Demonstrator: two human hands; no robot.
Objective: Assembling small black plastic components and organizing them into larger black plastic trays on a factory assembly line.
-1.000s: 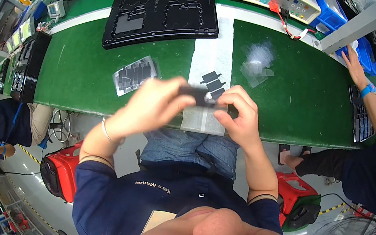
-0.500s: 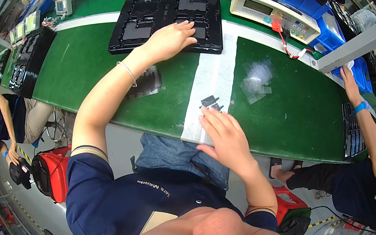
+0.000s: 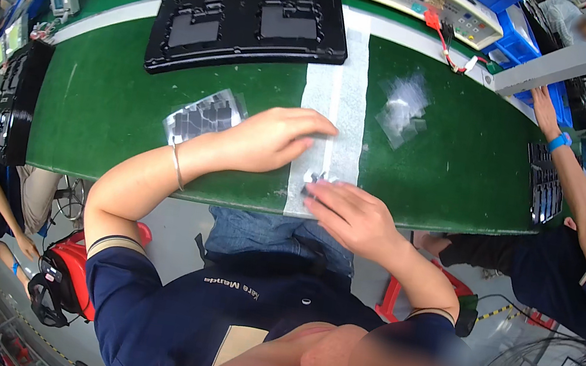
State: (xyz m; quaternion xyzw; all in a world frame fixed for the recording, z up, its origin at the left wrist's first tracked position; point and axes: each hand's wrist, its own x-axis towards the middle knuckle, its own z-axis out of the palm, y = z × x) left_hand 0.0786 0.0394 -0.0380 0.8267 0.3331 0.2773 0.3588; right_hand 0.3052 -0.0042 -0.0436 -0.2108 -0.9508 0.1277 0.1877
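The right hand (image 3: 355, 221), fingers nearly straight, lies over small dark pieces (image 3: 315, 179) at the near end of a pale strip (image 3: 336, 95); whether it grips one, I cannot tell. The left hand (image 3: 277, 139) arches half-open just beyond, nothing visible between thumb and fingers. The strip probably makes dark pieces easier to see. Left lies a dark-patterned clear sheet (image 3: 202, 121); right, loose films (image 3: 404, 109); far left, a black tray (image 3: 242, 43), seemingly leaving elbow room.
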